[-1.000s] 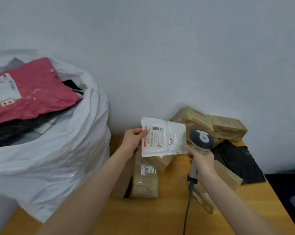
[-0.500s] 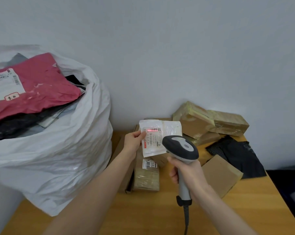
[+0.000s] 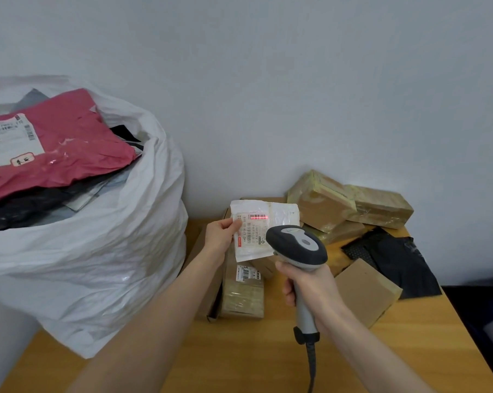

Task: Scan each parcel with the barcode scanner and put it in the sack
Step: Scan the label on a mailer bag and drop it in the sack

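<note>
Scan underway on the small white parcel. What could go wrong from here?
The left hand pinches the white parcel by one edge only; the thin pouch might sag, taking the barcode off the red line of the scanner. The sack is already heaped to its rim, with a pink mailer on top, so a parcel dropped there could slide off.

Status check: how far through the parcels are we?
Done: white sack heaped with parcels, pink mailer on top. In hand: left hand holds a white mailer, right hand aims the barcode scanner, red line on its barcode. Left: bag that one, then the taped boxes, cardboard boxes and black mailer on the table.
</note>
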Available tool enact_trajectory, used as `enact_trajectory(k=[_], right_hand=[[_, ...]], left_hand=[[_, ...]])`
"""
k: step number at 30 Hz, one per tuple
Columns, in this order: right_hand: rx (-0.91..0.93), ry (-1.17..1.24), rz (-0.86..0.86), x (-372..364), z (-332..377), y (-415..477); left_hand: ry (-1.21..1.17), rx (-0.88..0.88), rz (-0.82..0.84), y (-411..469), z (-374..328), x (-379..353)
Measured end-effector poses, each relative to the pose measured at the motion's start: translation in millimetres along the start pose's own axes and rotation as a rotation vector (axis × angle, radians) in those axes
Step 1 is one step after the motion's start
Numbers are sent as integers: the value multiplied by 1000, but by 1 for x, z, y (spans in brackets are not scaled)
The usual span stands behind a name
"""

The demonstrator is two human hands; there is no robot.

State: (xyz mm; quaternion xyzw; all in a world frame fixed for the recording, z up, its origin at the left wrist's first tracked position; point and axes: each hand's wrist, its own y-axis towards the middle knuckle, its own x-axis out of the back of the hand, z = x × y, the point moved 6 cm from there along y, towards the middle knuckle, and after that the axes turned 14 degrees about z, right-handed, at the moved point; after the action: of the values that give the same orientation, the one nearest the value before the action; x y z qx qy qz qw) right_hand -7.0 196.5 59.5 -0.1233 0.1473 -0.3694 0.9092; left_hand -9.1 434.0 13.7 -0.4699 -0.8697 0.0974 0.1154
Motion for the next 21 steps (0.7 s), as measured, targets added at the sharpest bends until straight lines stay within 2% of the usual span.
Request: enact_trajectory(k=[7,12,16,21], right_hand=[[8,-13,18,0,2,1],[64,12,109,-9,19,12],[198,0,216,-37,68,35],[292,63,315,-107,127,71]], left_hand=[[-1,-5,-7,-2,-2,1],[3,-24,-22,-9,-16,9],[38,-149,-73,-26,-70,44],[145,-390,-294,-65,-171,147]])
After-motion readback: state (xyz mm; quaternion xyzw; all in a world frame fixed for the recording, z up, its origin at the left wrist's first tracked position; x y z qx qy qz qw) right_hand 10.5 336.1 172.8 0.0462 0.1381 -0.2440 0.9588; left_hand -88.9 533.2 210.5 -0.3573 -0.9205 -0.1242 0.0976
